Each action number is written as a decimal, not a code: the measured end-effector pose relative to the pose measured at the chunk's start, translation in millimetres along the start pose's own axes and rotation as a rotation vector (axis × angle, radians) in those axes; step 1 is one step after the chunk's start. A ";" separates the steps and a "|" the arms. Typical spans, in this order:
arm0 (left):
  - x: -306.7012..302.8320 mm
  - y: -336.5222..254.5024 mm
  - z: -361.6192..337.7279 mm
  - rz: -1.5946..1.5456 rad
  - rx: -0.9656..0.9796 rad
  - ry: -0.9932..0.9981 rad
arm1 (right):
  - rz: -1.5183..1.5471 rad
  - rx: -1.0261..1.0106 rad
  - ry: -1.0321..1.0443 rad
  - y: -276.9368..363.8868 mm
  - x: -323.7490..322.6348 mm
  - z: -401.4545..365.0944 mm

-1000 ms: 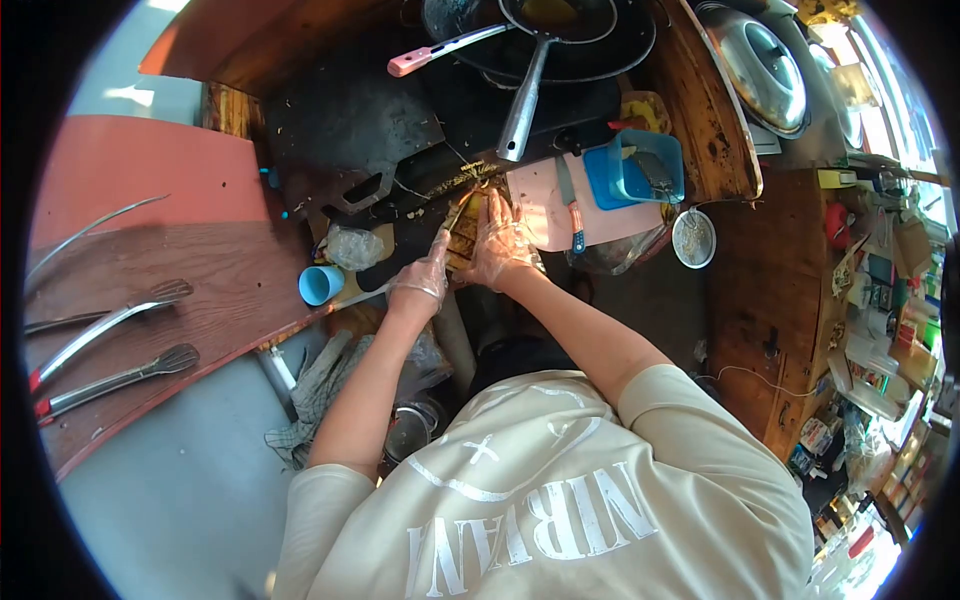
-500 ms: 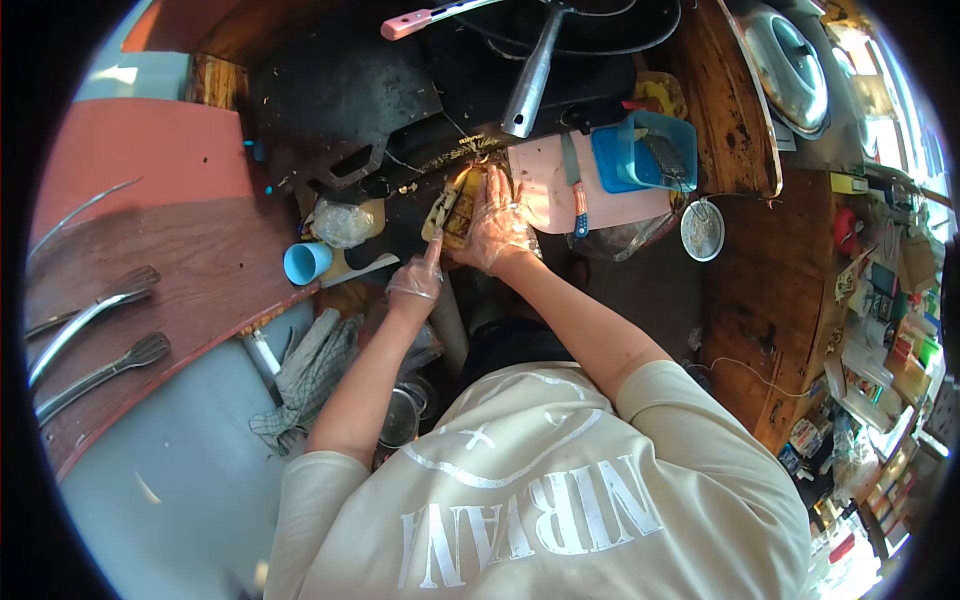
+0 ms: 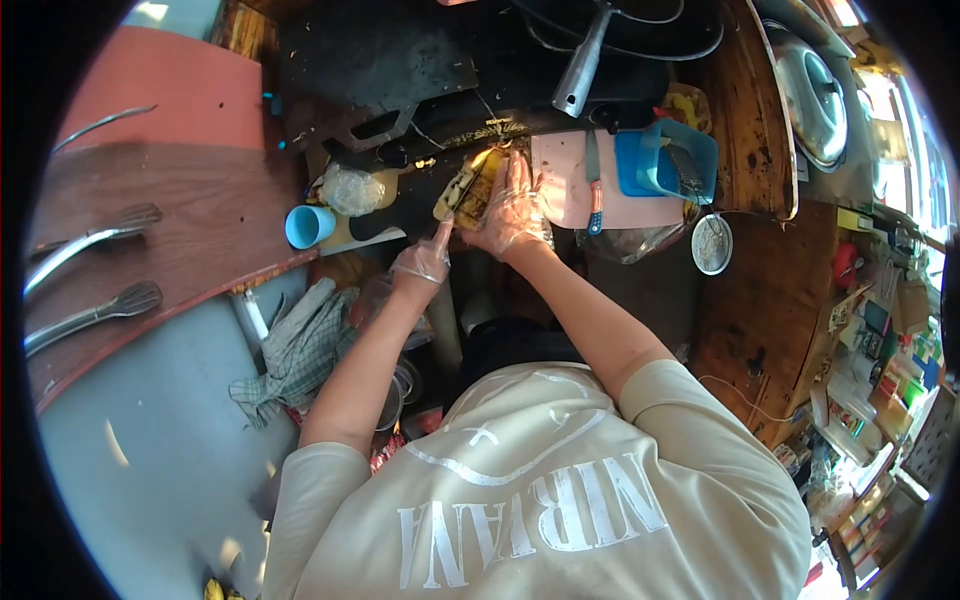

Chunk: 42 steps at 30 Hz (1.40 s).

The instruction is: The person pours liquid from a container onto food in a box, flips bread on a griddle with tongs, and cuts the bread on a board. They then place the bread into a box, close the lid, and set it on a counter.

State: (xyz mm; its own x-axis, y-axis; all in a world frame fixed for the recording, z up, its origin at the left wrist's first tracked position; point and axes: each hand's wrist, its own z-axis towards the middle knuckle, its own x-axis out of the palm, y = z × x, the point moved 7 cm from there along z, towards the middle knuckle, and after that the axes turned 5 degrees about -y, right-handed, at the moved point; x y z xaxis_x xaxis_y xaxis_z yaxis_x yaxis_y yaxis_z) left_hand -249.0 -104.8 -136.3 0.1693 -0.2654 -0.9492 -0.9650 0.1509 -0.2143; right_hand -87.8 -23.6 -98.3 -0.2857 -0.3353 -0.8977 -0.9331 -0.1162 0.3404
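Observation:
My right hand [image 3: 512, 212], in a clear plastic glove, lies with its fingers stretched out along the right side of a flat yellow and browned piece of food [image 3: 482, 192]. Dark grill-like marks show on the food, and a paler strip runs along its left side. At the near left end of the food is my left hand [image 3: 426, 258], also gloved. Its index finger points forward at the edge, while the other fingers are curled in; whatever they hold is too small to make out.
Right of the food, a knife [image 3: 594, 195] lies on a pink cutting board [image 3: 560, 185] beside a blue container [image 3: 650, 170]. To the left are a blue cup [image 3: 309, 228] and a plastic-covered bowl [image 3: 352, 190]. A dark griddle [image 3: 380, 60] and a pan handle [image 3: 582, 70] lie beyond.
My view has shifted slightly, so the counter items sit further right and higher. Both hands stay at the food, in nearly the same pose.

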 end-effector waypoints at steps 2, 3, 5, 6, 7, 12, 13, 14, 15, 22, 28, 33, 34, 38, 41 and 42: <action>-5.8 -1.0 -1.6 -0.051 0.015 -0.003 | 0.009 -0.007 -0.012 0.5 0.9 -0.2; -9.5 -0.6 -3.1 -0.050 0.010 -0.011 | 0.002 -0.013 -0.019 -1.0 2.0 0.7; -5.9 8.3 -20.6 -0.007 -0.083 0.133 | -0.024 -0.013 -0.008 -1.7 2.0 1.0; -9.7 9.5 -30.8 0.000 -0.082 0.134 | -0.017 -0.013 -0.009 -1.6 2.1 -0.5; -14.3 10.4 -41.5 0.013 -0.086 0.144 | -0.021 -0.014 -0.008 -1.5 2.0 -1.5; -48.4 6.7 -74.5 0.097 -0.162 0.247 | -0.013 -0.003 -0.011 -0.8 -10.2 -4.1; -51.2 11.4 -83.8 0.100 -0.127 0.220 | 0.033 -0.013 -0.018 -1.7 -13.5 -6.1; -56.4 9.4 -89.4 0.102 -0.090 0.195 | 0.077 -0.021 -0.026 -3.2 -16.2 -8.8; -58.6 6.4 -94.6 0.105 -0.079 0.191 | 0.137 -0.006 -0.068 -7.5 -15.9 -12.0; -79.8 -44.8 -14.0 -0.090 -0.041 0.054 | 0.180 0.020 -0.090 -22.5 0.0 -23.1; -53.0 -51.9 24.3 -0.049 -0.027 0.096 | 0.109 -0.019 -0.073 -22.1 1.5 -18.9; -45.7 -52.6 27.8 -0.029 -0.010 0.136 | 0.093 0.025 -0.044 -23.9 8.2 -16.9; -42.7 -52.6 27.4 -0.015 -0.011 0.160 | 0.093 0.026 -0.038 -24.3 9.5 -17.1; -34.9 -51.3 29.7 -0.027 -0.027 0.188 | 0.121 0.011 -0.061 -23.9 6.6 -14.9; -23.1 -50.9 30.9 0.010 -0.003 0.180 | 0.128 0.009 -0.068 -25.1 8.7 -10.6; -20.5 -51.4 31.1 -0.006 0.006 0.134 | 0.122 0.011 -0.070 -24.6 11.5 -10.3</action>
State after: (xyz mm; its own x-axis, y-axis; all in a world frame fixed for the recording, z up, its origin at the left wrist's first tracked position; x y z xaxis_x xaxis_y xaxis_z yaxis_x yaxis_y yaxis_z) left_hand -196.6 -77.5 -113.1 0.1459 -0.3914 -0.9086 -0.9628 0.1549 -0.2214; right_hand -65.9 -34.2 -114.1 -0.4113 -0.2801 -0.8674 -0.8927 -0.0685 0.4454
